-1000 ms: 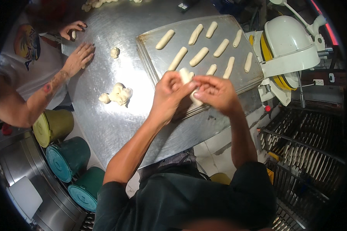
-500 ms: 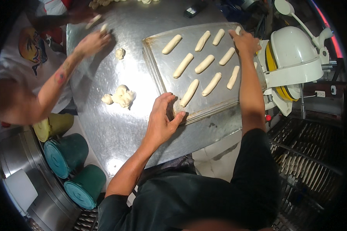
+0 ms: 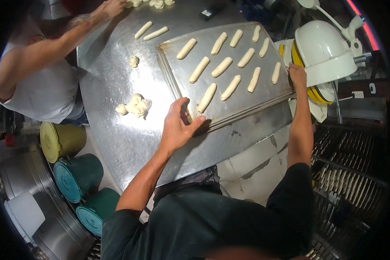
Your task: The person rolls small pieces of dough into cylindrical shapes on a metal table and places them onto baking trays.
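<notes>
1. Head view: the flat, grey, brown-stained metal tray (image 3: 240,102) lay on the brushed-metal counter (image 3: 110,80), atop similar stacked trays (image 3: 166,71), and carried pale, cylindrical dough sticks (image 3: 207,98).
2. The left hand (image 3: 179,123), thumb and fingers spread, straddled the tray's near-left corner without visible clamping.
3. The right hand (image 3: 298,76) was partly curled at the right rim; hidden fingertips left its grip undetermined.
4. Judged handling: the tray appeared stiff and fairly heavy; opposite rims offered the proper hold. The dough appeared soft and easily dented.
</notes>
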{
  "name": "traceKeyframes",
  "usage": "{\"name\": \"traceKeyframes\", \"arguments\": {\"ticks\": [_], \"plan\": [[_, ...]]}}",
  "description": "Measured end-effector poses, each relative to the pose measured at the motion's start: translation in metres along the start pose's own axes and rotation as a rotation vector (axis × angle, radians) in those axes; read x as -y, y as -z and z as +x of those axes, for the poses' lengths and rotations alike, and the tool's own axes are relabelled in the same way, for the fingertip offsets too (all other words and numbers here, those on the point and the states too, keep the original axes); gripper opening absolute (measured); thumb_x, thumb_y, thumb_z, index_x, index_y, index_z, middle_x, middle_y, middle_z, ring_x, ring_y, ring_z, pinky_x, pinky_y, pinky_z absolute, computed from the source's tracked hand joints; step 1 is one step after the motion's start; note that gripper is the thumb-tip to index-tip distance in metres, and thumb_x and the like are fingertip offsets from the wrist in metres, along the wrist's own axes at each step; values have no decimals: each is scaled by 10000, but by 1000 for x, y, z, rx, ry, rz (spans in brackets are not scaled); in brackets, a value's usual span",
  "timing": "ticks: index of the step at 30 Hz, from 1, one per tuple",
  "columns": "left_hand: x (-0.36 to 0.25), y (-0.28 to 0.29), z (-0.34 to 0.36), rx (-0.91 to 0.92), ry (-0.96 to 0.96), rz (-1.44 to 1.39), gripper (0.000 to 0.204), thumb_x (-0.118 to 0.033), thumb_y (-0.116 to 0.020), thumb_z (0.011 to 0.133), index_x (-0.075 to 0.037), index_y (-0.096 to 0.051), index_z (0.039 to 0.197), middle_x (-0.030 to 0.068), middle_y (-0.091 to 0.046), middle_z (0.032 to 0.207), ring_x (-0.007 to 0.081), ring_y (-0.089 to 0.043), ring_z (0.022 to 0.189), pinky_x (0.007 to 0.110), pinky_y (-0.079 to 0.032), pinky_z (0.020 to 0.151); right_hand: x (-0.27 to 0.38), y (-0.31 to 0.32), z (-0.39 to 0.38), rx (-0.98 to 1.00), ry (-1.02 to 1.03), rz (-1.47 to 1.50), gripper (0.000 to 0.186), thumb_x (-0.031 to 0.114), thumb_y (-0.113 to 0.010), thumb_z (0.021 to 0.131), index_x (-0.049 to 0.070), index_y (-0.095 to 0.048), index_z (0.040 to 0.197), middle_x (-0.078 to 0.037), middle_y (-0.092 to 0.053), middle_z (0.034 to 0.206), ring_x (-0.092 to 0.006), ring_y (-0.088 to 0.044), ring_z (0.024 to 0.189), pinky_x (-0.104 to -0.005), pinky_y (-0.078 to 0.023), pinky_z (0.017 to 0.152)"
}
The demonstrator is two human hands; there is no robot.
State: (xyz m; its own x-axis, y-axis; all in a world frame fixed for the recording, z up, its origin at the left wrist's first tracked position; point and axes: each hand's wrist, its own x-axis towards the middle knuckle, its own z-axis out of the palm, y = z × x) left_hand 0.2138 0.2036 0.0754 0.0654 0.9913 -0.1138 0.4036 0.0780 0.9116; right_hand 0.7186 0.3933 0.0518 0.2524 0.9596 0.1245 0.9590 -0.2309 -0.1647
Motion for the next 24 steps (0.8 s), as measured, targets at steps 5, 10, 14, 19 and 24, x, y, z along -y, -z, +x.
{"name": "traceKeyframes", "arguments": {"ticks": [5, 10, 14, 19, 24], "plan": [[12, -7, -4, -88, 29, -108, 752, -336, -859, 866, 82, -502, 1379, 137, -516, 1113, 175, -551, 881, 334, -529, 787, 5, -21, 3, -69, -91, -62, 343, 330, -560, 967, 42, -743, 1004, -228, -733, 1084, -438, -695, 1027, -522, -548, 917], [10, -15, -10, -130, 45, -76, 797, -376, -840, 879, 94, -477, 1410, 144, -519, 1148, 162, -554, 871, 321, -531, 771, 13, -2, -2, -19, -179, 47, 363, 313, -570, 948, 10, -762, 1007, -272, -725, 1080, -485, -686, 1029, -532, -545, 927], [34, -18, 3, -162, 185, -251, 768, -340, -830, 900, 76, -470, 1437, 117, -534, 1194, 132, -553, 897, 277, -517, 745, 23, -2, -13, -8, -161, -51, 408, 336, -552, 968, -14, -750, 1035, -280, -724, 1078, -498, -674, 1055, -538, -532, 948], [44, -8, 13, -203, 239, -349, 782, -396, -824, 893, 89, -480, 1401, 74, -564, 1096, 113, -540, 844, 255, -501, 717, 16, 0, -8, 17, -264, 101, 488, 416, -519, 1001, -13, -740, 1080, -271, -725, 1112, -497, -649, 1126, -539, -486, 1014], [39, -3, 17, -109, 305, -485, 512, -321, -736, 989, 2, -527, 1327, 34, -562, 1022, 67, -515, 773, 225, -421, 636, -14, 21, -48, -34, -238, 259, 589, 514, -465, 1035, -4, -742, 1070, -274, -722, 1111, -483, -654, 1113, -516, -476, 1010]]}}
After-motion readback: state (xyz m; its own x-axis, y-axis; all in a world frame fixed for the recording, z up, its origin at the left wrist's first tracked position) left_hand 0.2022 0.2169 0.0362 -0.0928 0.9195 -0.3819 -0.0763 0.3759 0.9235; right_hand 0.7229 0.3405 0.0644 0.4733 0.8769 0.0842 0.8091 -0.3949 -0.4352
